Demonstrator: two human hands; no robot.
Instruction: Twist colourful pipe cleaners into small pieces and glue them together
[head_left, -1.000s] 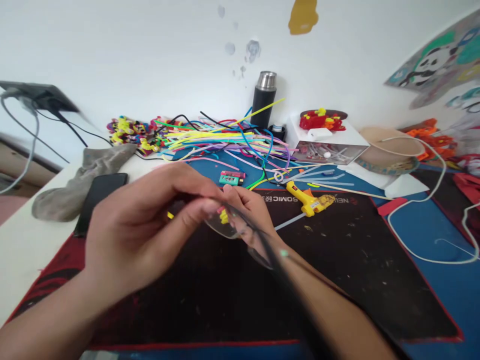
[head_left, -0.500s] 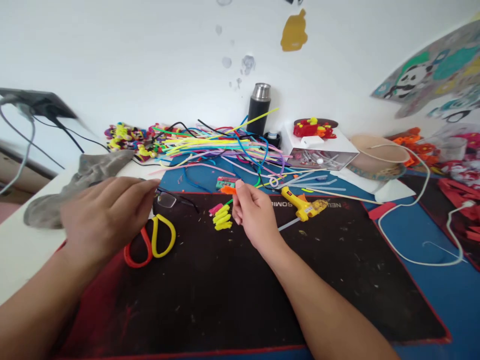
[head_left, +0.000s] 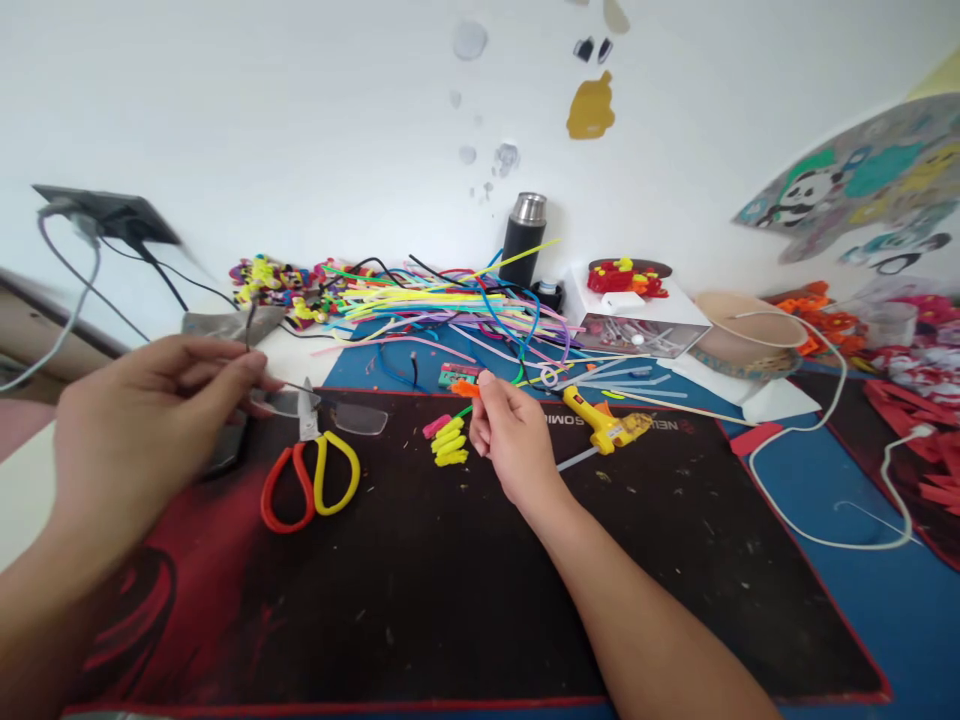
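My left hand (head_left: pixel 157 430) pinches the thin dark arm of a pair of glasses (head_left: pixel 361 418), whose lenses hang over the mat's left side. My right hand (head_left: pixel 514 435), in the middle, has thumb and fingers closed on a small orange piece (head_left: pixel 465 389); its full shape is hidden. Close to the right hand lie a coiled yellow fuzzy piece (head_left: pixel 450 442) and a pink bit (head_left: pixel 435 427) on the mat. Scissors (head_left: pixel 335 475) with a red and a yellow handle rest half open below the glasses.
A yellow glue gun (head_left: pixel 609 425) lies right of my right hand on the black mat (head_left: pixel 480 600). Behind are many coloured pipe cleaners (head_left: pixel 442 295), a dark thermos (head_left: pixel 523 240) and a white drawer box (head_left: pixel 637 320). A white cable (head_left: pixel 795 525) loops at the right.
My left hand has moved left and down, lifting the glasses by one arm toward me. The right hand stays almost in place with the orange piece. The view has tilted slightly up.
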